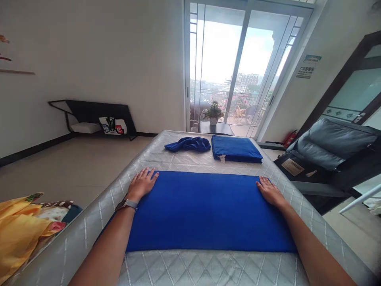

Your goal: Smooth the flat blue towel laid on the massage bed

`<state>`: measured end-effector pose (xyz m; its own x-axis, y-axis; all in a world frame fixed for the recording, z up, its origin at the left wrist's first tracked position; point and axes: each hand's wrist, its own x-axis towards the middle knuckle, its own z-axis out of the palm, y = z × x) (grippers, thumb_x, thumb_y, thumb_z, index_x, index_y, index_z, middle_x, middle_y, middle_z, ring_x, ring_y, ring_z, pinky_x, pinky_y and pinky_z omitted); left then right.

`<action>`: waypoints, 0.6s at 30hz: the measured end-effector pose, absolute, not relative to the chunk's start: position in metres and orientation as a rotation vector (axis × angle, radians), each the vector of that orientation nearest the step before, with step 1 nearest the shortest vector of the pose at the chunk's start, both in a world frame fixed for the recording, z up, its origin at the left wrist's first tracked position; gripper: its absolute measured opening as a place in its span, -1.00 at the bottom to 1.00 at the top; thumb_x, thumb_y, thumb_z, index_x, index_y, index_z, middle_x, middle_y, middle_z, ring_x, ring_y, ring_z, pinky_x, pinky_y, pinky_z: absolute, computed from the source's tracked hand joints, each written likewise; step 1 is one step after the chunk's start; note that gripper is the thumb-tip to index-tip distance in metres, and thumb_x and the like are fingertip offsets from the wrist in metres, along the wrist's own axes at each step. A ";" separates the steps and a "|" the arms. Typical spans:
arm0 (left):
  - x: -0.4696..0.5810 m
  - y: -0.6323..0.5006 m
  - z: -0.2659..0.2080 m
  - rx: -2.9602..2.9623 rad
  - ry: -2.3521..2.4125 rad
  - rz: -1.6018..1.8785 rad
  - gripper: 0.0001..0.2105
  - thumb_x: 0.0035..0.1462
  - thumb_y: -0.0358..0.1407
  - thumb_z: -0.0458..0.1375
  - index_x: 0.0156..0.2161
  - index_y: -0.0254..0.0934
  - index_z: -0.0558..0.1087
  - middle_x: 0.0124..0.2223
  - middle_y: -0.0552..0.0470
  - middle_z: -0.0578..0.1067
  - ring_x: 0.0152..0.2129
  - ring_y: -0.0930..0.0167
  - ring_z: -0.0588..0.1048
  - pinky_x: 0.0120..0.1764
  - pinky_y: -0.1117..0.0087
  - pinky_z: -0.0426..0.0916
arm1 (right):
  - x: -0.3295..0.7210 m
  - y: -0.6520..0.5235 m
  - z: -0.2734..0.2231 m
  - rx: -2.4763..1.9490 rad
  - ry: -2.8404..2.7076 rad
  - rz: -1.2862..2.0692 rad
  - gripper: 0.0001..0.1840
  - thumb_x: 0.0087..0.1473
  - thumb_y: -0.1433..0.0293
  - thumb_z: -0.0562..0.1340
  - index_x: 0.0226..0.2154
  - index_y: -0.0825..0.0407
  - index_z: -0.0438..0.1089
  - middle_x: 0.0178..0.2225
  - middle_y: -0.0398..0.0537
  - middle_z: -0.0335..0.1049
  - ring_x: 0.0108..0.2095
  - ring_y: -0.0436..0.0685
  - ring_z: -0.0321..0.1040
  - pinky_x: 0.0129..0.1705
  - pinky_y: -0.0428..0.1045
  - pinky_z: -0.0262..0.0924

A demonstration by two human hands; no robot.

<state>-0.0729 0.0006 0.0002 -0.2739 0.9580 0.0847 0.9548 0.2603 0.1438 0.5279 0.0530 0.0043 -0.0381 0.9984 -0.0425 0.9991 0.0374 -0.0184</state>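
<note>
A blue cloth point(208, 210) lies folded into a long flat rectangle across the quilted silver mattress point(208, 270). On its far left corner rests my left hand point(143, 184), palm down with the fingers stretched out; a watch is on that wrist. My right hand point(270, 191) lies flat on the far right corner, fingers extended. Beyond the cloth, a folded blue stack of fabric point(236, 149) with a white tag sits at the right, and a crumpled blue cloth point(189, 144) lies to its left.
Yellow patterned fabric point(24, 230) is at the lower left. A potted plant point(213, 113) stands on a dark chair point(216, 128) past the mattress's far end, before the glass sliding door point(220, 51). A dark padded armchair point(324, 147) stands at right; a black rack point(98, 113) is against the left wall.
</note>
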 end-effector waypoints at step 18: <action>-0.082 0.006 -0.008 1.895 2.492 0.230 -0.31 0.34 0.07 -0.31 0.40 -0.28 0.12 0.44 -0.17 0.10 0.37 0.13 0.05 0.33 0.02 -0.03 | 0.542 0.048 0.010 2.429 2.304 -0.089 -0.24 0.36 0.10 -0.31 0.39 0.20 -0.04 0.43 0.08 -0.13 0.43 0.16 -0.26 0.42 0.14 -0.32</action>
<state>-0.0818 0.0057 -0.0078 -0.2713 0.9586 0.0863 0.9582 0.2605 0.1181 0.5417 0.0475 0.0100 0.0621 0.9927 0.1038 0.9817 -0.0420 -0.1859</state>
